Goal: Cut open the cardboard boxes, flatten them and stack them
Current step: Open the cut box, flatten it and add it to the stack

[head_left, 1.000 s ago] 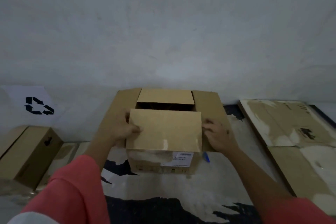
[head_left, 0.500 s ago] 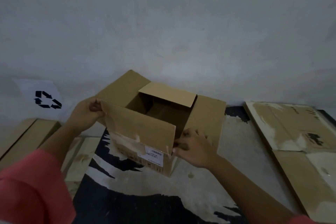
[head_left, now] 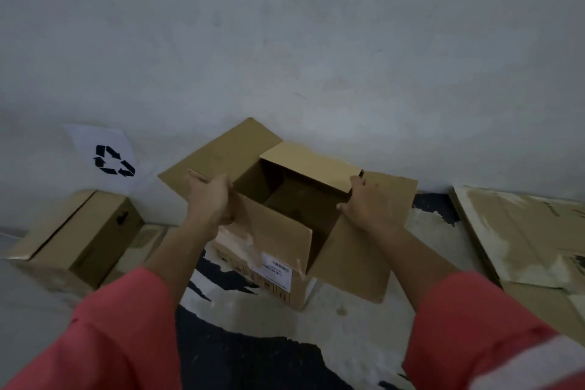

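Head view, one person at work on the floor (head_left: 253,355). The cardboard box (head_left: 281,288) stands at the centre of the view, just before the wall (head_left: 285,41). It is turned slightly, so that one corner points to 6 o'clock, and all four top flaps are open, with the dark interior exposed. The left flap (head_left: 218,155) spreads toward 10 o'clock, the far flap (head_left: 310,165) toward 12 o'clock and the right flap (head_left: 357,263) toward 4 o'clock. The left grip (head_left: 210,203) has its fingers curled round the left end of the near flap (head_left: 272,231) and clamps that edge. The right grip (head_left: 368,207) lies flat on the right flap where it meets the far flap. Its fingers are stretched out and apart and its thumb is at the rim of the opening, holding nothing. A white label (head_left: 277,269) shows on the near side of the box. At 9 o'clock of the box, well apart, lies a closed box (head_left: 79,231). Above it, a white sheet with a recycling sign (head_left: 104,155) leans on the wall. At 3 o'clock, flattened cardboard (head_left: 519,231) with torn, pale patches lies on the floor. Pink sleeves (head_left: 104,336) cover both forearms at 7 and 5 o'clock. The floor surface is pale with black patches.
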